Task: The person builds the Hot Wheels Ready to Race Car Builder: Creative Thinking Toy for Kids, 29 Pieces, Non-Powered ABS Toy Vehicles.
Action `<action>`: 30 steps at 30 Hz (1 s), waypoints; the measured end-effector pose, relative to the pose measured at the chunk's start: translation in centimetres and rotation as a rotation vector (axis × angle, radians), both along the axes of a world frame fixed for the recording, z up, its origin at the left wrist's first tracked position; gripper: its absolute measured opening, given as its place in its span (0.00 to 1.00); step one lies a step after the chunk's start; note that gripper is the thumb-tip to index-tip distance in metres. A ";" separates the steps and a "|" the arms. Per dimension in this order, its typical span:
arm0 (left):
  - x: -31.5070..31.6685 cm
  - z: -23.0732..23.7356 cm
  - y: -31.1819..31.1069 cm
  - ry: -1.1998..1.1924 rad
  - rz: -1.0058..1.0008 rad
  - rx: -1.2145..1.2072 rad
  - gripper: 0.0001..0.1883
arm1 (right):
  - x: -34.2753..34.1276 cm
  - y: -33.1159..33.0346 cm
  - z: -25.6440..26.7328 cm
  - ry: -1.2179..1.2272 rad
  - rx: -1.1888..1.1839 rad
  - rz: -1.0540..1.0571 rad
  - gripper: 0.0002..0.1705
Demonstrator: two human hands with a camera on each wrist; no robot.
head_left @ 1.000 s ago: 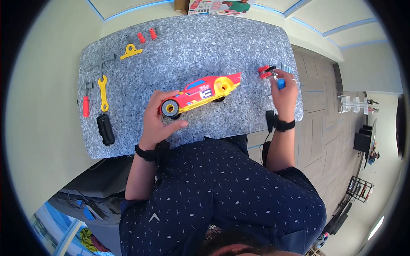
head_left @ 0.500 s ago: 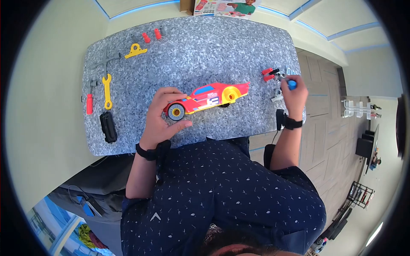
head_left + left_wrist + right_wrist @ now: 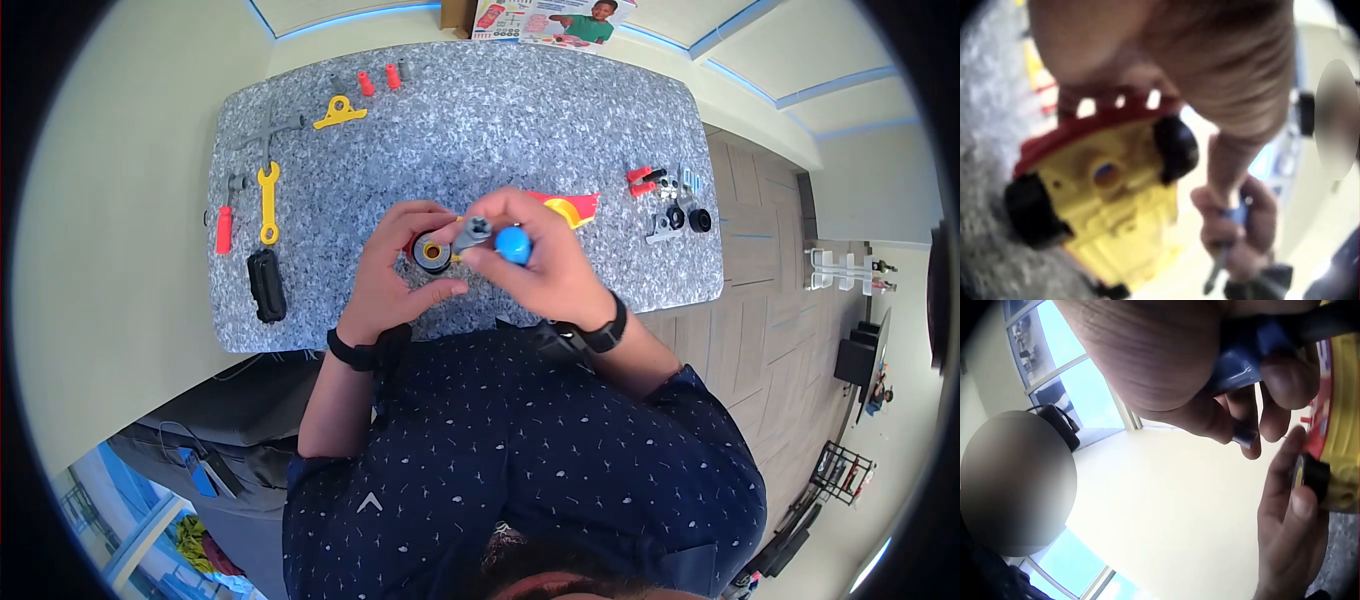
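Note:
My left hand [image 3: 385, 270] grips the front of a red and yellow toy race car [image 3: 568, 208], fingers over its hood and thumb by the front wheel [image 3: 431, 253]. The car's yellow underside [image 3: 1119, 181] and black wheels face the left wrist camera. Over the car's middle, my right hand [image 3: 545, 265] pinches a grey socket piece [image 3: 473, 235] with a cross-shaped hole in its end. Tucked in that same hand is a blue-handled screwdriver [image 3: 513, 244]; its grey shaft [image 3: 1214, 275] sticks out below the fingers. The right hand hides much of the car in the head view.
Black wheels [image 3: 699, 219], red pieces [image 3: 641, 182] and small grey parts lie at the table's right. Along the left are a yellow wrench [image 3: 268, 203], a red-handled hammer [image 3: 224, 228], a grey cross-shaped tool [image 3: 268, 132] and a black case [image 3: 266, 285]. A box [image 3: 550, 22] stands behind the far edge.
My right hand has moved left from the parts at the table's right edge to the car, bringing the grey socket piece and blue-handled screwdriver. The left hand keeps its hold on the car.

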State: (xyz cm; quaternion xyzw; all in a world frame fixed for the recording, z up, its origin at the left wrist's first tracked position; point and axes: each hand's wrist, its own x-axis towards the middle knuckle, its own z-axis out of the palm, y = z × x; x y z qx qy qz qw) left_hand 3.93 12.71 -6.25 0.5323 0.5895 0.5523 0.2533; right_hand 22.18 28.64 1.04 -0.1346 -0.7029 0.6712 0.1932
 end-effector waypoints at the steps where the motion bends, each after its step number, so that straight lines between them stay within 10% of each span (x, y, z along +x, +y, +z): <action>1: 0.0 0.5 -0.1 0.020 0.018 -0.019 0.41 | -0.7 -0.4 -0.3 -0.025 0.043 0.012 0.13; 9: 0.1 -1.0 0.0 -0.142 -0.004 0.014 0.46 | -2.3 -0.7 -2.1 -0.065 0.462 0.024 0.23; 18: 0.9 -1.0 -0.1 -0.298 -0.046 0.058 0.41 | -1.3 -0.1 1.5 0.470 -0.279 0.031 0.18; 30: 2.7 -1.7 -0.5 -0.398 0.106 0.185 0.30 | -4.6 -0.8 0.0 0.554 0.151 0.188 0.23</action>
